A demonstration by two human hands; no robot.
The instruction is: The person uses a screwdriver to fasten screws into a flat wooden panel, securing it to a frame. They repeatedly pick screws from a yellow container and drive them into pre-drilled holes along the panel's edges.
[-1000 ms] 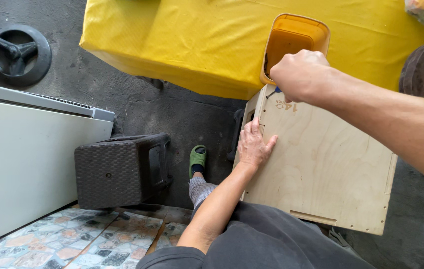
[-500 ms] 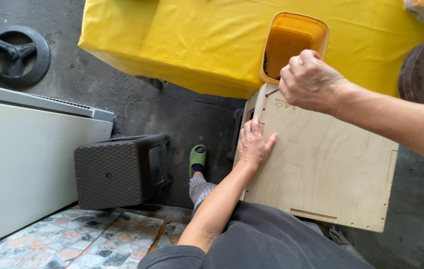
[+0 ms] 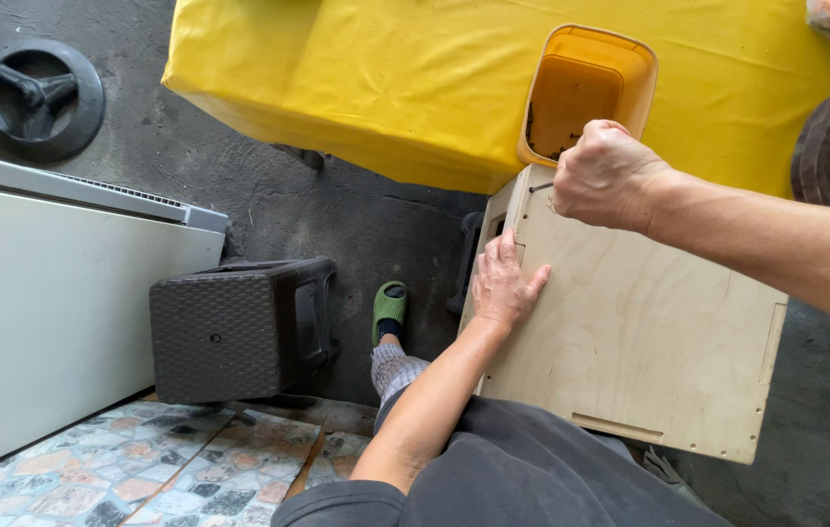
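Note:
A pale plywood box rests tilted on my lap, its broad face up. My left hand lies flat on the box near its left edge, fingers stretched out and pressing on the wood. My right hand is clenched in a fist at the box's far left corner. A thin dark tool tip sticks out of the fist to the left and touches the wood. Just beyond that corner stands an orange-yellow plastic bin.
A yellow cloth covers a table ahead. A dark woven plastic stool lies on its side at my left, beside a white panel. My green sandal is on the concrete floor. A round black base sits at the far left.
My right fist has shifted slightly right and down along the box's far corner and turned a little. The left hand and the box have stayed put.

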